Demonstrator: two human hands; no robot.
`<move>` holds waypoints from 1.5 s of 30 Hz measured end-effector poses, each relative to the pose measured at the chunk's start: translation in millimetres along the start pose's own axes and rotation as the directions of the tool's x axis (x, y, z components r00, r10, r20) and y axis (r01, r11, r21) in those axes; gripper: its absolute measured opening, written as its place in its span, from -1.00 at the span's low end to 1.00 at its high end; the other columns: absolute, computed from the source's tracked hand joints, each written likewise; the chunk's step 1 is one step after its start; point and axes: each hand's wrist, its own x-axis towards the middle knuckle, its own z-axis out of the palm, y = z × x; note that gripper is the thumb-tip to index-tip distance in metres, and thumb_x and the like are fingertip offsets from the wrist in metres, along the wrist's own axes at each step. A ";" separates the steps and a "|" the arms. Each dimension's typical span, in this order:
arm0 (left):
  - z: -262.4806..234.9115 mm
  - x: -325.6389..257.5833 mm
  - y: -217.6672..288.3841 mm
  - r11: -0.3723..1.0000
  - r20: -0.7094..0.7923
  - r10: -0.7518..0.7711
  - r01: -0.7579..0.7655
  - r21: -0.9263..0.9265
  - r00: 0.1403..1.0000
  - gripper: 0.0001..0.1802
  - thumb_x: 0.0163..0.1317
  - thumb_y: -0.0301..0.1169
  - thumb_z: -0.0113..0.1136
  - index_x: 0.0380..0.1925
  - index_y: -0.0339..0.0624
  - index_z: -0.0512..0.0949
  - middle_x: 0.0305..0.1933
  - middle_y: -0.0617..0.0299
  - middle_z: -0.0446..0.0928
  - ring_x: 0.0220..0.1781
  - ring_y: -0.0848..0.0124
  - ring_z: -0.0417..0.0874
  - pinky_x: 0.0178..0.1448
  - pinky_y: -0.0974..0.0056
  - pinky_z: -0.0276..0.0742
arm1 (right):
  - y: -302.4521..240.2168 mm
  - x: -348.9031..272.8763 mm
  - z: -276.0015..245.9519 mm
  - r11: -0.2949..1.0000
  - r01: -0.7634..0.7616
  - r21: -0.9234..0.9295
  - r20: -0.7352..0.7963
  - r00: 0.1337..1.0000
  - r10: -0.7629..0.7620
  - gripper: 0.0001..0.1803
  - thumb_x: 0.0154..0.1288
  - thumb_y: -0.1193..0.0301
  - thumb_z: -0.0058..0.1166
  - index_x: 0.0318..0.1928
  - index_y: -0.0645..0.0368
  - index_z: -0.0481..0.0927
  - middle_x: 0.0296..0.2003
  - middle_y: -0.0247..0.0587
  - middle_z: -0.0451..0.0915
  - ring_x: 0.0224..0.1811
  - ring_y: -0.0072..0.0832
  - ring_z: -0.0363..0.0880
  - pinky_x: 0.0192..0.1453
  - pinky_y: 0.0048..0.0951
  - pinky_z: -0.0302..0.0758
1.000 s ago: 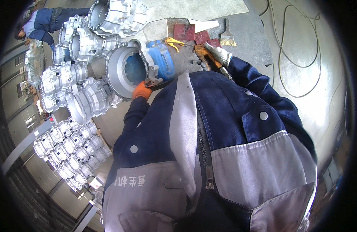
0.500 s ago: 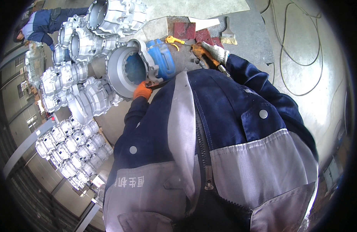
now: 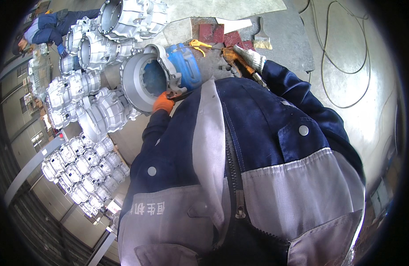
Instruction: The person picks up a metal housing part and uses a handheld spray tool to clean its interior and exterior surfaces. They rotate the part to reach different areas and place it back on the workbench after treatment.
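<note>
My left hand, in an orange glove, is closed on the near edge of a large grey cast-metal housing. The housing lies on its side with its wide round opening facing left, and blue shows through it. My right hand, in a whitish glove, grips a worn orange air tool with a metal fitting at its lower end. The tool's working end is not clear to me. Beyond the housing stands a blue plastic jug. A yellow blow gun lies between the jug and the tool.
Dark red abrasive pads and a flat brush lie on the far work surface. More cast housings stand at left, with stacked ones below. A co-worker bends at far left. A hose loops over the right floor.
My right hand and the air tool have shifted slightly to the right. My left hand stays on the housing. The co-worker's arm at far left has moved a little.
</note>
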 end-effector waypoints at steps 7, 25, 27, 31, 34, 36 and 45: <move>10.3 10.1 -15.2 0.995 0.012 0.039 -0.038 -0.089 0.999 -0.51 -0.03 -0.33 0.25 -0.01 -0.04 0.50 -0.05 0.04 0.58 0.08 0.08 0.54 0.13 0.18 0.40 | 8.5 16.9 -0.7 0.997 -0.037 0.068 0.094 0.995 0.031 -0.43 0.36 -0.11 -0.18 -0.13 0.14 0.62 -0.42 -0.27 0.64 -0.49 -0.57 0.59 -0.40 -0.56 0.53; -10.6 -11.1 40.3 0.961 -0.089 -0.025 0.049 0.272 0.996 -0.54 0.03 -0.16 0.13 -0.07 -0.12 0.55 -0.10 -0.10 0.58 0.03 -0.01 0.56 0.09 0.10 0.44 | -4.1 -23.5 -12.3 0.989 0.079 0.126 0.106 0.990 -0.092 -0.46 0.34 -0.06 -0.07 -0.09 0.21 0.58 -0.31 -0.24 0.63 -0.39 -0.61 0.58 -0.25 -0.60 0.55; -9.5 -9.9 53.0 0.945 -0.150 -0.038 0.084 0.316 0.988 -0.51 -0.01 -0.09 0.13 -0.17 -0.21 0.59 -0.17 -0.18 0.58 -0.03 -0.07 0.58 0.05 0.05 0.46 | 12.9 -26.9 -20.5 0.981 0.105 0.161 0.116 0.985 -0.124 -0.44 0.35 -0.07 -0.10 -0.08 0.20 0.57 -0.32 -0.23 0.63 -0.38 -0.60 0.59 -0.24 -0.61 0.56; -12.1 -9.4 71.5 0.948 -0.101 -0.153 0.175 0.266 0.983 -0.51 -0.03 -0.14 0.13 -0.14 -0.25 0.56 -0.10 -0.18 0.57 0.00 -0.03 0.58 0.07 0.06 0.46 | 49.3 -16.3 -26.6 0.985 -0.031 0.171 0.159 0.987 0.004 -0.44 0.35 -0.09 -0.12 -0.07 0.18 0.54 -0.37 -0.23 0.62 -0.41 -0.56 0.60 -0.32 -0.58 0.59; -14.6 -9.0 78.1 0.951 -0.097 -0.127 0.149 0.270 0.987 -0.46 -0.05 -0.14 0.14 -0.12 -0.32 0.54 -0.06 -0.20 0.55 0.04 -0.01 0.57 0.10 0.09 0.46 | 61.1 -13.0 -25.6 0.974 -0.008 0.227 0.285 0.957 -0.059 -0.43 0.33 -0.12 -0.13 -0.07 0.16 0.53 -0.40 -0.21 0.62 -0.47 -0.53 0.60 -0.41 -0.56 0.59; -14.6 -8.9 79.8 0.946 -0.084 -0.145 0.163 0.279 0.986 -0.45 -0.06 -0.14 0.14 -0.13 -0.34 0.53 -0.05 -0.22 0.55 0.06 -0.01 0.56 0.11 0.10 0.46 | 61.5 -13.8 -20.4 0.966 -0.054 0.254 0.252 0.968 -0.013 -0.41 0.31 -0.15 -0.12 -0.10 0.14 0.54 -0.41 -0.19 0.62 -0.52 -0.52 0.59 -0.47 -0.55 0.56; -10.9 -9.7 77.4 0.951 -0.116 -0.134 0.161 0.263 0.984 -0.41 -0.09 -0.12 0.15 -0.11 -0.35 0.52 -0.06 -0.20 0.56 0.06 -0.01 0.56 0.12 0.12 0.45 | 59.6 -11.7 -12.2 0.982 -0.073 0.177 0.214 0.976 0.034 -0.43 0.34 -0.12 -0.15 -0.08 0.13 0.55 -0.42 -0.22 0.61 -0.51 -0.53 0.57 -0.43 -0.50 0.55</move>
